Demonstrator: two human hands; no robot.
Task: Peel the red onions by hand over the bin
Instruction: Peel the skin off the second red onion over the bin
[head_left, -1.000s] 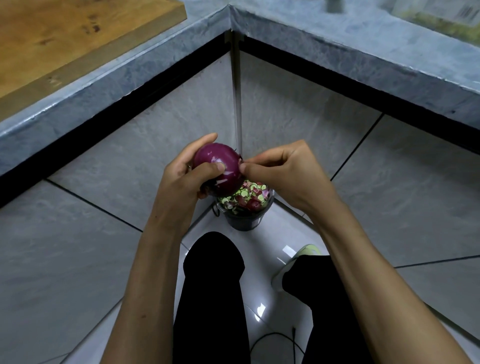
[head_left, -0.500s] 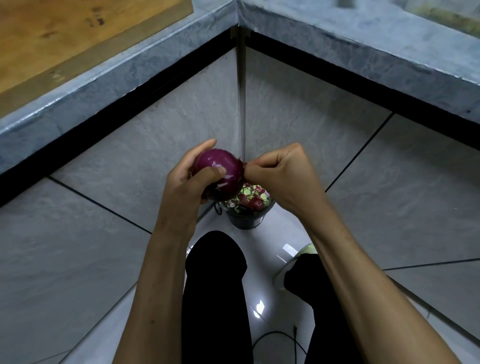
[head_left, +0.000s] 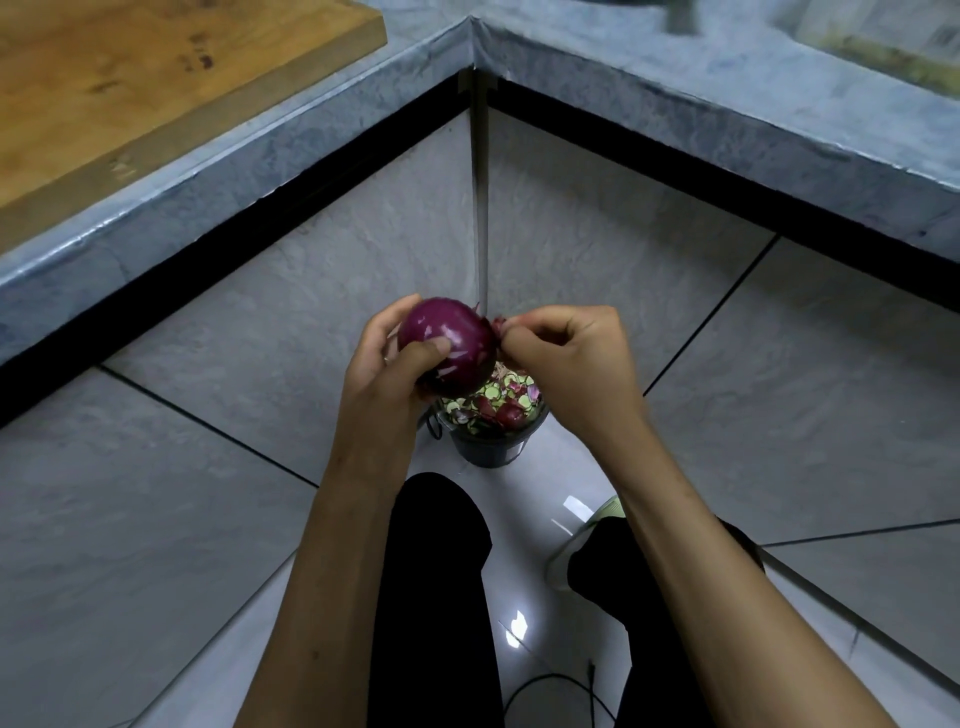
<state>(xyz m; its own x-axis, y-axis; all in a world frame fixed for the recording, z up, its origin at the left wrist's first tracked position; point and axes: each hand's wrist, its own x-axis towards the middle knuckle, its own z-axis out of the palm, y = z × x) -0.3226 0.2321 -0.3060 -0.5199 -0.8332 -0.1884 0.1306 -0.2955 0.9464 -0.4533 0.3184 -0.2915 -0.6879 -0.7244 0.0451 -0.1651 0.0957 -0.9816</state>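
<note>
A round red onion with shiny purple skin is held in my left hand, thumb across its front and fingers behind it. My right hand is at the onion's right side, its fingertips pinched on a small strip of onion skin that sticks out from the onion. Directly below, on the floor, stands a small dark bin filled with purple peels and green-white vegetable scraps.
A grey stone counter edge wraps around the corner above, with a wooden board on it at top left. My legs in black trousers and a light shoe are below the bin. A black cable lies on the glossy floor.
My right fingertips have pulled a strip of skin away from the onion's right side. Both hands and the onion stay over the bin.
</note>
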